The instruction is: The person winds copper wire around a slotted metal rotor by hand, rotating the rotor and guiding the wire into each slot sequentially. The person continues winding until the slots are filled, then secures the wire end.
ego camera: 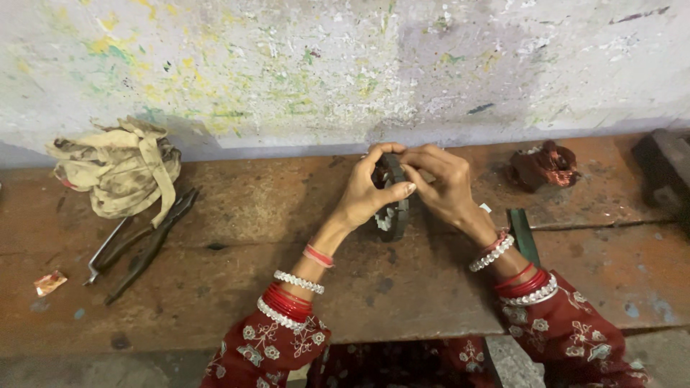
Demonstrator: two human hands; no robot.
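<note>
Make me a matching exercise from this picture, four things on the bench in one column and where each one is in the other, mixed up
1. crumpled rag
2. pliers
3. ring-shaped metal part
4. copper wire coil

A. held between the left hand and right hand
B. far right, by the wall
C. far left, by the wall
D. lying flat just below the rag

Pairs: 1-C, 2-D, 3-A, 4-B

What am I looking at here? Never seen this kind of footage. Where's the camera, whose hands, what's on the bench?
One picture, from a camera worn on a person's head, looking down at their own bare hands; no machine. The left hand and right hand together hold a dark ring-shaped part with pale teeth inside, upright on a worn wooden bench against a paint-spattered wall. To the left lie a crumpled rag, pliers and a scrap of wrapper; to the right, a copper wire coil.
</note>
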